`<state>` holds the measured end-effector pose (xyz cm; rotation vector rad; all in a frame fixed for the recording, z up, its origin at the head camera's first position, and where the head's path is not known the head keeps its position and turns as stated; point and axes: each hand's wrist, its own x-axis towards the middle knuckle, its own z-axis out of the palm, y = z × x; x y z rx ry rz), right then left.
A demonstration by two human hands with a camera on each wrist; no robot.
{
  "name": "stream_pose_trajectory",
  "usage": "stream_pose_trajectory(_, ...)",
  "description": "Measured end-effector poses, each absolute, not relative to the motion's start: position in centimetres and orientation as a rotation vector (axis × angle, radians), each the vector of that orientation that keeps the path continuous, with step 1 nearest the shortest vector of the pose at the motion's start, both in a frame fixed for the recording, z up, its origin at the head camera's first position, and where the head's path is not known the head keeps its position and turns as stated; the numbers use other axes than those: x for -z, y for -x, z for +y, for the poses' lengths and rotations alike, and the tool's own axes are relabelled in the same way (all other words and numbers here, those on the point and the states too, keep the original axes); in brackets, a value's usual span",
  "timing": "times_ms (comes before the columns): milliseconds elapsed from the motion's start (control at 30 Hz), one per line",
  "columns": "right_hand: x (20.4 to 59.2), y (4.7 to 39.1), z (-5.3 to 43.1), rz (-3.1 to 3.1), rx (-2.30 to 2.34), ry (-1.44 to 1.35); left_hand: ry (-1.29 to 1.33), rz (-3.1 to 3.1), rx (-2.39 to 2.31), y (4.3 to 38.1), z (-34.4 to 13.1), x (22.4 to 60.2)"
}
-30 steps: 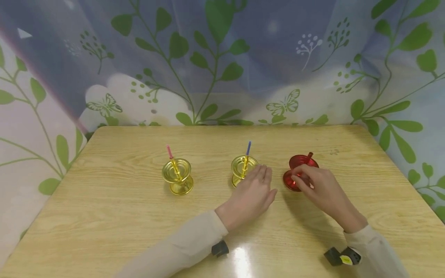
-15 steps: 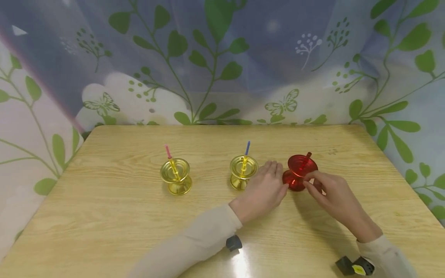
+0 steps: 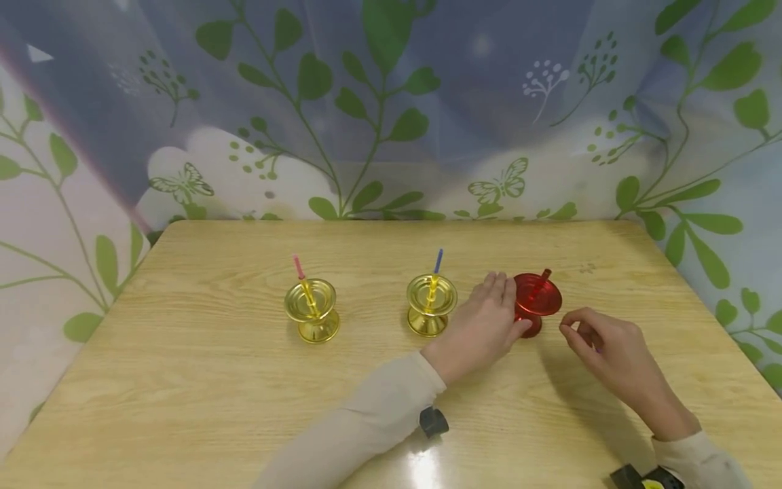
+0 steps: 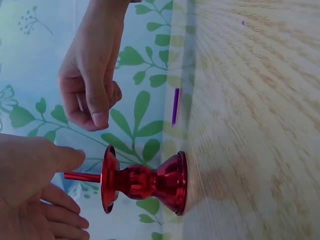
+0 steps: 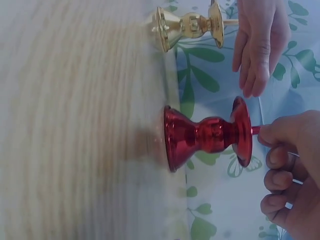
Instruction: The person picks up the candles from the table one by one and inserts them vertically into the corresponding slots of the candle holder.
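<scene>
Right of centre in the head view, the left hand [image 3: 482, 331], fingers straight, lies just beside the red candle holder [image 3: 548, 299], covering part of its base; I cannot tell whether they touch. Farther right, the right hand [image 3: 617, 356] has curled fingers, thumb and index tip pressed together. In the left wrist view a purple stick [image 4: 175, 106] shows near the middle, apart from that hand (whether it touches the table [image 4: 260, 130] is unclear). Gold holders bearing a blue candle [image 3: 438, 261] and a pink candle [image 3: 298, 266] stand at centre and left of centre.

A glossy red candle holder [image 3: 537, 299] stands upright on the wooden table [image 3: 183, 401].
</scene>
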<state>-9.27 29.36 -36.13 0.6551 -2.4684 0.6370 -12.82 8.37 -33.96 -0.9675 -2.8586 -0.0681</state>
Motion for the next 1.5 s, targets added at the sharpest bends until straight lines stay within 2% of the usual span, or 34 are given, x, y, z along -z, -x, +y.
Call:
stream_pose_trajectory(467, 37.7, 9.8, 31.5, -2.519, -0.557, -0.57, 0.969, -2.852, 0.194, 13.8, 9.2, 34.2)
stream_pose_trajectory(933, 38.0, 9.6, 33.2, -2.797, -0.502, -0.389, 0.992, -2.868, 0.101, 14.2, 9.7, 34.4)
stream_pose_trajectory(1200, 38.0, 9.8, 33.6, -3.033, -0.447, -0.245, 0.915, -2.969, 0.052, 14.2, 10.0, 34.7)
stream_pose_trajectory(1500, 38.6, 10.0, 34.2, -3.139, -0.404, -0.192, 0.945, -2.976, -0.09, 14.4, 10.4, 35.2)
